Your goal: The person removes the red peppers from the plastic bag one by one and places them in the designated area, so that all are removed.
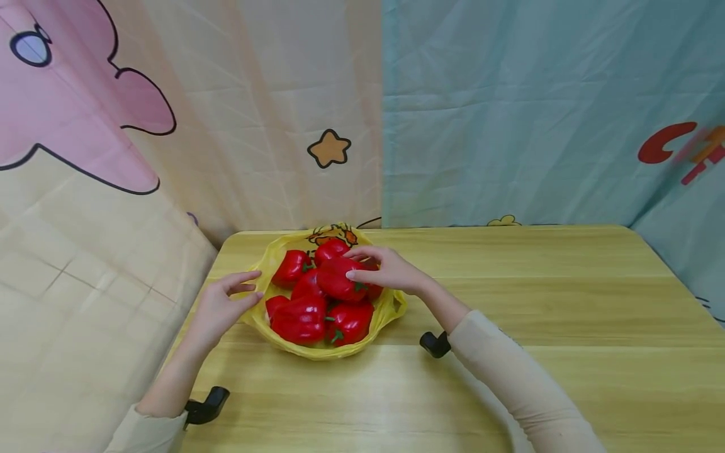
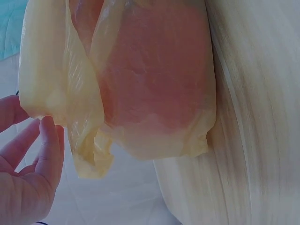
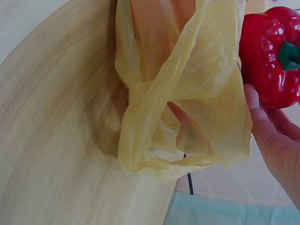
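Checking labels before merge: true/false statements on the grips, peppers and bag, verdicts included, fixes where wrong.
1. A yellow bag sits on the table. True.
2. The bag is tied shut. False: its mouth is open, with peppers visible inside.
3. The right grip holds a red pepper. True.
4. The left grip is at the bag's rim. True.
5. The bag is near the table's right end. False: it is toward the left end.
6. The visible peppers are yellow. False: they are red, and the stems that show are green.
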Demonstrator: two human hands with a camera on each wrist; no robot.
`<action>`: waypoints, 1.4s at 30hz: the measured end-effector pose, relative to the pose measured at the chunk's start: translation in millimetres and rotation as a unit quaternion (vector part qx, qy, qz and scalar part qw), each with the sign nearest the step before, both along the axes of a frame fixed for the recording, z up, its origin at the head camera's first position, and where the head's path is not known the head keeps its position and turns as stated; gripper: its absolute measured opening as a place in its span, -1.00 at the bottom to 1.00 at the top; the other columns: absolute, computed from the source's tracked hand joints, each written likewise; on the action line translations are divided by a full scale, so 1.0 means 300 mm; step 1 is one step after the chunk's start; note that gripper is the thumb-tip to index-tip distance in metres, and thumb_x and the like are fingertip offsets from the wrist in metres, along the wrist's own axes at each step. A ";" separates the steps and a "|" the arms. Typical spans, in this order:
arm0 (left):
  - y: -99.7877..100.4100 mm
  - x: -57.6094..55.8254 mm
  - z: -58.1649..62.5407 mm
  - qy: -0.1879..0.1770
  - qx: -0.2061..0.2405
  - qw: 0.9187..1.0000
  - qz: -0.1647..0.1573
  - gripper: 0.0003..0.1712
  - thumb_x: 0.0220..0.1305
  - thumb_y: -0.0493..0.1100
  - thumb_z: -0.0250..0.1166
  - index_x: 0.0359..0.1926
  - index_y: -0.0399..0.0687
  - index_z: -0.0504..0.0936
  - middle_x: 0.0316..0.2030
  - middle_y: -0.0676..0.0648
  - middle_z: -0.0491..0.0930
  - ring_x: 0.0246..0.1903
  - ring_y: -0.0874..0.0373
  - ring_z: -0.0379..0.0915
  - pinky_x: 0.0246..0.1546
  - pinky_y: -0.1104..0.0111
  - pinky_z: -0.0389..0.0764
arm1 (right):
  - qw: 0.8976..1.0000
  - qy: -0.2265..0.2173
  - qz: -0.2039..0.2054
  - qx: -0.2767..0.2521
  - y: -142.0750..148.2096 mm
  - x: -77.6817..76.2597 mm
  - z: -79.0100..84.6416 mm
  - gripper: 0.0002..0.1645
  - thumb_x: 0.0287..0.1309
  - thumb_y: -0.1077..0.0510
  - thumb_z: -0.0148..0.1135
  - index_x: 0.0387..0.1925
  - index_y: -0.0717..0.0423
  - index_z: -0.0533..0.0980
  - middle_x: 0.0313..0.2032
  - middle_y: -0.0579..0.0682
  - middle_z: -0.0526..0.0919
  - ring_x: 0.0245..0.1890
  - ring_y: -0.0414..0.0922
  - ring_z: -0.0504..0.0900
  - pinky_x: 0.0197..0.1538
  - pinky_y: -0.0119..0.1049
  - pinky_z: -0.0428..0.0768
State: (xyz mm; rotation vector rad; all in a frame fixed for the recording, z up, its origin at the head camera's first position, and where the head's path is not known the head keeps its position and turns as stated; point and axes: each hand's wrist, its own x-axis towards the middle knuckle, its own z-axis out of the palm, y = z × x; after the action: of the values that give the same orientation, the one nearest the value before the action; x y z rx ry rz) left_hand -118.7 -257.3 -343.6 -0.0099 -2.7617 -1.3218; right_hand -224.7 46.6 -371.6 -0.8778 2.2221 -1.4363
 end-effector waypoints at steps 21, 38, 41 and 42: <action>-0.005 0.002 0.003 -0.004 0.016 1.000 -0.005 -0.51 0.20 -0.25 0.27 0.13 -0.36 0.47 0.12 -0.35 0.39 -0.01 -0.21 0.42 -0.32 0.55 0.56 | 0.998 -0.047 -0.019 -0.048 0.025 0.013 0.044 -0.49 0.17 0.04 0.21 0.17 0.01 0.42 0.07 0.04 0.47 -0.06 -0.01 0.49 -0.15 -0.20 0.61; -0.028 -0.007 -0.003 -0.039 0.076 0.996 -0.013 -0.41 0.20 -0.24 0.28 0.21 -0.39 0.37 0.18 -0.34 0.34 0.01 -0.05 0.42 -0.25 0.57 0.54 | 0.990 -0.061 -0.037 -0.123 0.093 -0.008 0.071 -0.47 0.20 0.14 0.16 0.20 0.12 0.37 0.06 0.13 0.49 -0.06 0.03 0.52 -0.10 -0.15 0.60; -0.032 -0.007 -0.006 -0.050 0.096 0.994 -0.016 -0.39 0.20 -0.24 0.29 0.23 -0.39 0.35 0.20 -0.34 0.31 -0.04 0.17 0.43 -0.23 0.56 0.55 | 0.988 -0.064 -0.041 -0.135 0.114 -0.007 0.066 -0.49 0.21 0.15 0.15 0.20 0.13 0.37 0.06 0.14 0.49 -0.06 0.04 0.53 -0.10 -0.14 0.60; -0.032 -0.006 -0.006 -0.052 0.104 0.993 -0.017 -0.39 0.20 -0.24 0.29 0.23 -0.39 0.35 0.21 -0.34 0.31 -0.06 0.25 0.43 -0.22 0.55 0.55 | 0.987 -0.066 -0.043 -0.137 0.122 -0.007 0.063 -0.49 0.21 0.15 0.14 0.20 0.13 0.36 0.07 0.14 0.48 -0.06 0.05 0.53 -0.10 -0.14 0.60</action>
State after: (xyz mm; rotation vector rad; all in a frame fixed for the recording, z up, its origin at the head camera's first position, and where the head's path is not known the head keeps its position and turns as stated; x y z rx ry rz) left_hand -120.6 -267.0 -345.3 0.0269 -2.7026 -1.6567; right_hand -226.9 83.3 -352.8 -0.7507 2.0189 -1.8179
